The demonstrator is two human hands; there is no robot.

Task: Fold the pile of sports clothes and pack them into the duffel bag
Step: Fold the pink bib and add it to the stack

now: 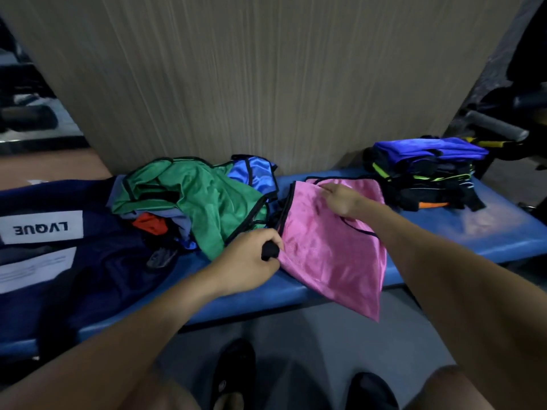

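A pink mesh vest (328,250) with black trim lies on the blue bench (503,232), one corner hanging over the front edge. My left hand (248,258) grips its black-trimmed left edge. My right hand (343,199) pinches its top edge near the neck. To the left sits an unfolded pile: a green vest (207,202), a blue vest (254,173) and a red piece (149,224). A dark navy duffel bag (88,261) with a white "LVQUE" label lies at the far left. A stack of folded clothes (426,173) stands at the right.
A wood-grain panel (251,78) rises right behind the bench. Gym equipment with a grey padded roller (497,125) stands at the far right. My black shoes (233,377) rest on the grey floor under the bench's front edge.
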